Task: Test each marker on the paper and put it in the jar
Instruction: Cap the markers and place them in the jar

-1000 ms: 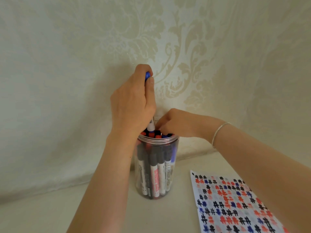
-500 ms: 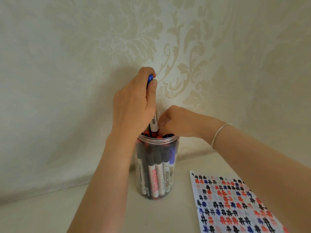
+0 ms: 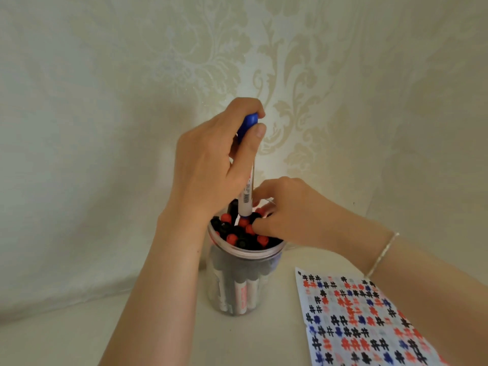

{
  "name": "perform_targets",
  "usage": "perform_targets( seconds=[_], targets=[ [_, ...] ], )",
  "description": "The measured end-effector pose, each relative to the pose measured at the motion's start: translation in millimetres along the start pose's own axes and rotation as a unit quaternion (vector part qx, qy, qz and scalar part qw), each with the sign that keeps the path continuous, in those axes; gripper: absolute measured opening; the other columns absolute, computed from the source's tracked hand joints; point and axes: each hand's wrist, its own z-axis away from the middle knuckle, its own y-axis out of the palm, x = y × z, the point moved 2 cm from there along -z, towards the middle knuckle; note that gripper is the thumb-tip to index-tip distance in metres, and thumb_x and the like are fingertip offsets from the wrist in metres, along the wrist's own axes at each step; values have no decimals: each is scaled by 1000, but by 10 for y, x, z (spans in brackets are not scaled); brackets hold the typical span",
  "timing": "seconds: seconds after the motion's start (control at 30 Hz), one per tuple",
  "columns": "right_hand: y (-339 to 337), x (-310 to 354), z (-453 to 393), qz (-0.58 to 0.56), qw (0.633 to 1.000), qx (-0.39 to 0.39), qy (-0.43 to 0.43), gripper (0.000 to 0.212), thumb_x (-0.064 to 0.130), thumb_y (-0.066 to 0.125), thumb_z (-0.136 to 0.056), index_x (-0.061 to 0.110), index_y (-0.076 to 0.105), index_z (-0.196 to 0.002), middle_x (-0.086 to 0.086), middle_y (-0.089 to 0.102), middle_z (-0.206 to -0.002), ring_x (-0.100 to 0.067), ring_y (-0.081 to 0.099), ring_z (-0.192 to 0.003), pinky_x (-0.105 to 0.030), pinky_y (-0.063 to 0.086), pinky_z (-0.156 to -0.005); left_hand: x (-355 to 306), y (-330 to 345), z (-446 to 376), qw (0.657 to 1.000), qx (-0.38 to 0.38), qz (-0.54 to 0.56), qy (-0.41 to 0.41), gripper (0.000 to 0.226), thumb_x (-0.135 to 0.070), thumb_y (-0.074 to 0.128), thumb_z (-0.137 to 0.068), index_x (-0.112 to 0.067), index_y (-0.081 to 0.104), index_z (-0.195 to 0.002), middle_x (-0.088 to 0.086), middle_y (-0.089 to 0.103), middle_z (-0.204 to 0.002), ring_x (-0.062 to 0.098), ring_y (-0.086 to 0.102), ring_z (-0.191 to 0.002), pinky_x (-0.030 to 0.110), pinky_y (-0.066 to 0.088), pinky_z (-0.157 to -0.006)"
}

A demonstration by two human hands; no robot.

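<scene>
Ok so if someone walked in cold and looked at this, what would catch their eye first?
Probably the clear jar at centre, crammed with red- and black-capped markers, with both hands over its mouth. The left hand grips a blue-capped marker upright, its lower end among the caps, while the right hand has its fingers in among them. At lower right lies the paper, covered in red, blue and black hash marks.

The jar (image 3: pixel 241 281) at lower centre is clear, glossy plastic. The paper (image 3: pixel 353 320) looks matt. The wallpaper (image 3: pixel 290 62) has a faint sheen.
</scene>
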Motion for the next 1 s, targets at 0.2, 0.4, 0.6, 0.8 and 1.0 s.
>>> perform_targets(
  seconds=[0.2,0.4,0.6,0.8,1.0],
  targets=[
    [-37,-57,84,-57,998,-3,11,29,17,65,-78,29,70,-105,2,73,-95,-8,68,-89,-28,55,-82,-94,-36,-39,996,62,58,-11,12,-31,53,-92,-27,58,-102,-4,62,-70,14,62,-64,37,53,-64],
    [-7,-138,147,-30,999,-25,-3,20,19,64,-77,20,76,-92,3,71,-94,-14,66,-86,-34,54,-82,-162,-112,-72,994,31,106,-11,16,-27,58,-91,-14,64,-100,-5,63,-75,14,64,-65,33,54,-66],
    [39,-88,216,-14,994,-89,-60,20,34,65,-81,18,75,-75,5,67,-79,-12,62,-74,-35,52,-75,-202,-123,-41,996,-57,37,66,18,-17,55,-93,-2,65,-92,5,60,-65,16,55,-52,38,48,-52],
    [33,-122,221,-7,992,-118,-47,6,22,61,-80,21,66,-77,0,68,-74,-19,63,-69,-38,53,-69,-270,-73,-47,996,-23,13,87,15,-17,56,-93,-6,67,-93,0,60,-67,17,54,-52,37,47,-52],
    [4,-121,199,-3,989,-140,-50,10,18,61,-81,20,63,-91,5,68,-80,-16,63,-73,-33,51,-70,-362,-149,-110,993,114,32,23,11,-33,60,-88,-29,65,-97,-10,63,-73,10,61,-66,37,53,-66]
  ],
)
